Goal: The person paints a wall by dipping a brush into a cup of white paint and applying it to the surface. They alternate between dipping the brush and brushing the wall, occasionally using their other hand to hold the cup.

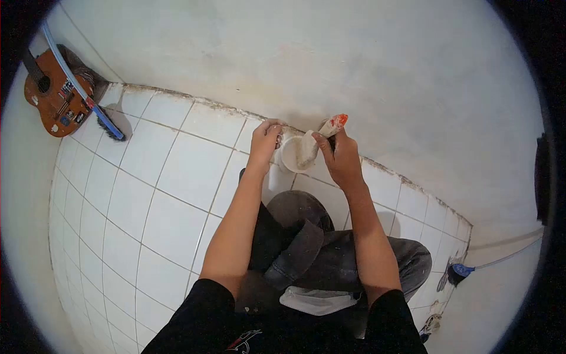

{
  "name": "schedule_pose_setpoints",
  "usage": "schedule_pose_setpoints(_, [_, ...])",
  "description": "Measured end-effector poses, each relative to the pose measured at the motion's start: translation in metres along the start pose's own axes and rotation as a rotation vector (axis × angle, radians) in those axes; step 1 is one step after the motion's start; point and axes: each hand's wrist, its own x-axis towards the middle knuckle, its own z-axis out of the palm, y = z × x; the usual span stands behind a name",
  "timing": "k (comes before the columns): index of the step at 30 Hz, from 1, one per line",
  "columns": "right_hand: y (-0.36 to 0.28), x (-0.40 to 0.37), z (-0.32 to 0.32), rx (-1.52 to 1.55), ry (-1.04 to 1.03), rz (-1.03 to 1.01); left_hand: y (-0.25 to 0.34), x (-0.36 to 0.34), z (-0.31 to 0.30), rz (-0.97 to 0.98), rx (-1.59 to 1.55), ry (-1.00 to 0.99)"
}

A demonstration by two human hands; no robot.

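Note:
A white plastic cup (289, 154) stands on the tiles close to the foot of the wall. My left hand (266, 141) has its fingers curled against the cup's left side. In my right hand (343, 156) is a whitish, paint-crusted paintbrush (308, 147), its handle tilted up to the right and ending in a red tip. The brush's broad lower end is over and partly inside the cup's mouth. What the cup contains is hard to make out.
White tiles (194, 147) meet a stained wall (236, 53). A guitar (59, 88) leans in the left corner beside a blue broom (106, 121). Another blue brush (461, 271) lies at the right wall. My folded legs (336, 253) and a white face mask (318, 301) are below.

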Motion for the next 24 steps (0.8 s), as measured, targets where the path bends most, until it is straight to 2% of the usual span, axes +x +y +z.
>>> schedule_pose_setpoints(5, [0.0025,-0.0017,0.0024,0.022,0.023,-0.067,-0.0006,0.0012,-0.0012,-0.009,-0.029,0.007])
schedule_pose_setpoints(24, [-0.0002,-0.0052,0.0007,0.016,0.022,-0.074,-0.0002,0.0004,-0.0021,-0.02,-0.038,0.042])
